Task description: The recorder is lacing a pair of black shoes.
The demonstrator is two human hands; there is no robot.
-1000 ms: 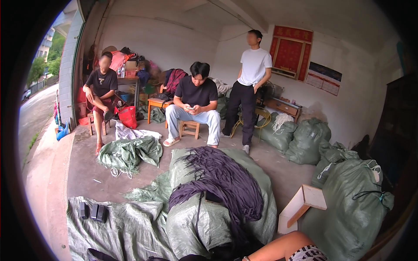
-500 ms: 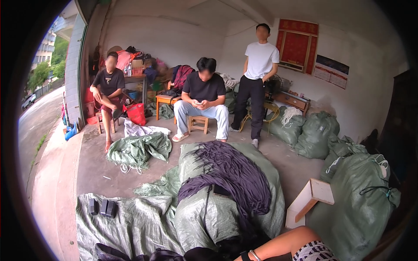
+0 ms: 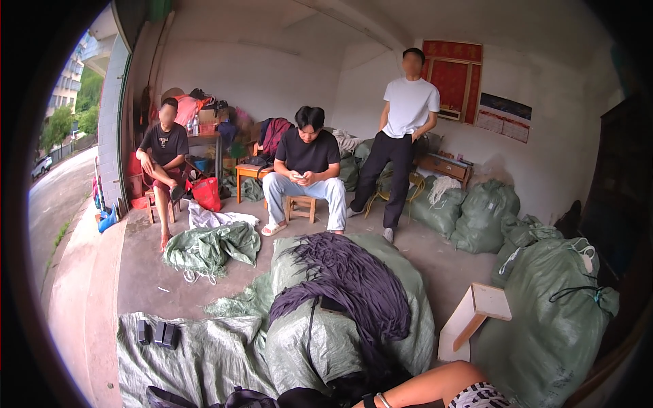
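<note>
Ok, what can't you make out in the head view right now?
All in the head view:
Right hand: cut off by the lower edge; only the right forearm shows.
Left hand: out of the picture, so what it does can't be told.
Dark object: partly covered by dark purple strips; its kind is unclear.
Large tied sack: green sheeting hides its contents.
Black fabric: cut off by the lower edge.

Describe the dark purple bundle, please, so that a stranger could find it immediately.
Find the big green sack at the picture's lower middle. Draped over its top is the dark purple bundle; its many long, thin strips with loose ends set it apart from the bulging green sacks nearby.
</note>
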